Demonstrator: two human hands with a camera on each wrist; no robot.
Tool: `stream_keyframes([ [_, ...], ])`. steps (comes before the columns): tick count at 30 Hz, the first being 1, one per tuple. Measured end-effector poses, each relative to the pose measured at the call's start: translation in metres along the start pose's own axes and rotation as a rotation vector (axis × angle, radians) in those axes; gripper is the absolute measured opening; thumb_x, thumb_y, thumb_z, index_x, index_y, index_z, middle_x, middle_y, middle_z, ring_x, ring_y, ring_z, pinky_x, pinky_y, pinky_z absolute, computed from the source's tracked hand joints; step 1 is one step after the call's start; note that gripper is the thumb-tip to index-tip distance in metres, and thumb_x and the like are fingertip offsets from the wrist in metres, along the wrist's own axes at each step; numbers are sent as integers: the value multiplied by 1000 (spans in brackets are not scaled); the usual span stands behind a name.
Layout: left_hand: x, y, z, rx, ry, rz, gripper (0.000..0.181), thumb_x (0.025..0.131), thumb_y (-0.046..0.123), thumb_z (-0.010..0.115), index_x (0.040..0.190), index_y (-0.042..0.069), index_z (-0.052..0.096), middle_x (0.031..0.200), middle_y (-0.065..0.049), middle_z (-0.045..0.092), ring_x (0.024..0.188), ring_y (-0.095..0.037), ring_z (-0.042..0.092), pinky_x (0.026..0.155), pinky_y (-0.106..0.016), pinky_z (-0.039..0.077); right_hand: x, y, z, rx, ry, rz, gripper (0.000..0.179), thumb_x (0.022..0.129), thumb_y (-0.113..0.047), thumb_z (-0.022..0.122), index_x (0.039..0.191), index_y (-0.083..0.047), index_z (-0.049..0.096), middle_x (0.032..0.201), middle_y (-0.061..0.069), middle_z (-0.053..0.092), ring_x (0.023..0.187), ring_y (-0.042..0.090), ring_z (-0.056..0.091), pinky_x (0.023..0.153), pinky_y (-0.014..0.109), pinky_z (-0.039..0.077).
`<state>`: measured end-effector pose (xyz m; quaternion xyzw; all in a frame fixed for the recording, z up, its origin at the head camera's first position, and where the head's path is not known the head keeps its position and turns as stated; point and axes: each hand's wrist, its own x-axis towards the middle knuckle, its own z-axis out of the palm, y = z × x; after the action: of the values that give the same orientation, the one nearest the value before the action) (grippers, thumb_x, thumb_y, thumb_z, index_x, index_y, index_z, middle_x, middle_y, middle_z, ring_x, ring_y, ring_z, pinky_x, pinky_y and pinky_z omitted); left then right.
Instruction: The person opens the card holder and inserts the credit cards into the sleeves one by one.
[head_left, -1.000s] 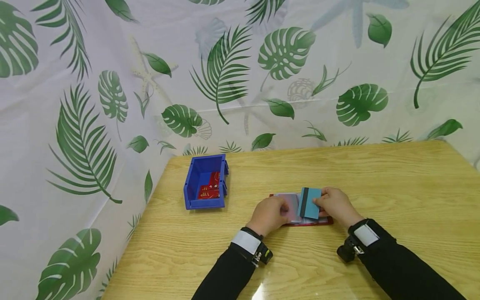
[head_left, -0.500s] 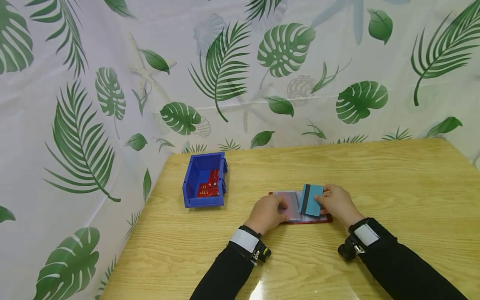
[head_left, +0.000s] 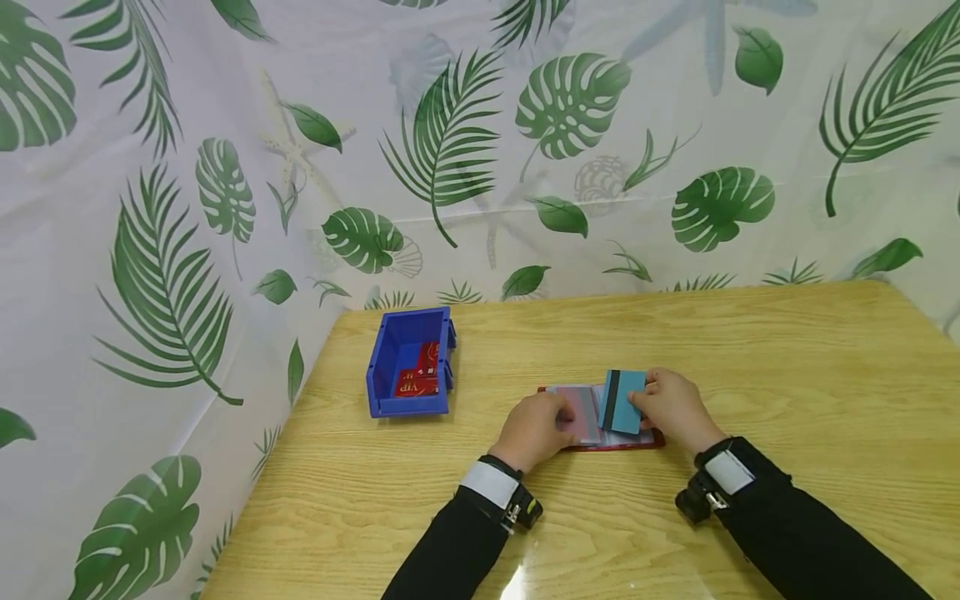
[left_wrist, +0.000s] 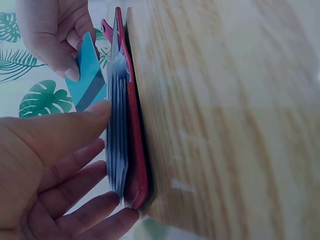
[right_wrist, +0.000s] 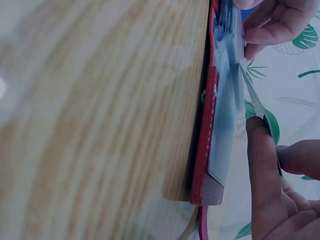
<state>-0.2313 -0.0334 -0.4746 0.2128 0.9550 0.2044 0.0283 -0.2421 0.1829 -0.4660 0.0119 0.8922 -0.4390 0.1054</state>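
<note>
A red card holder (head_left: 617, 447) lies spread on the table, with a stack of clear plastic sleeves (left_wrist: 117, 135) inside it. My left hand (head_left: 534, 429) holds the left-hand sleeves, thumb at their near edge and fingers at the far side. A pinkish card (head_left: 579, 414) shows through the sleeve under that hand. Between thumb and fingers, my right hand (head_left: 678, 408) pinches a light blue card (head_left: 628, 400) with a dark stripe. The card tilts over the right half of the holder; in the right wrist view its far edge is right at the sleeves.
A blue plastic bin (head_left: 408, 406) stands at the back left of the wooden table (head_left: 795, 375), with red VIP cards (head_left: 417, 383) in it. A leaf-printed cloth (head_left: 465, 150) hangs behind the table.
The blue card has shifted slightly up and to the right over the holder. The left hand stays on the sleeves, nearly still.
</note>
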Motion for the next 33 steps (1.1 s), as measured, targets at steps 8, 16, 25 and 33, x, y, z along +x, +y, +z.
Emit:
stream_keyframes([
  [8,0,1,0,19,7,3,24,79,28,82,98,15,73,91,5,69,83,-9,63,72,-21,48,0,-1,6,-88,-3,-29,36,95,-11,59,114,17,48,77,16,67,55,16,66,53,30,50],
  [16,1,0,3,23,16,12,24,80,27,82,98,15,72,92,5,69,84,-9,63,74,-21,49,5,-3,17,-17,-42,-2,27,93,-10,59,72,-3,44,61,2,43,52,14,56,50,27,48],
  [25,1,-1,3,6,18,30,15,82,21,79,93,15,72,88,5,68,78,-8,61,70,-20,48,10,-13,27,-103,-82,-69,37,93,-10,59,62,-9,39,59,2,41,50,14,52,47,25,47],
  [33,1,-4,3,-3,-6,24,14,86,22,76,97,15,72,91,5,69,80,-7,62,72,-20,48,8,-15,24,-265,-80,-158,45,96,-18,60,57,-12,39,51,-3,35,45,11,41,49,24,31],
])
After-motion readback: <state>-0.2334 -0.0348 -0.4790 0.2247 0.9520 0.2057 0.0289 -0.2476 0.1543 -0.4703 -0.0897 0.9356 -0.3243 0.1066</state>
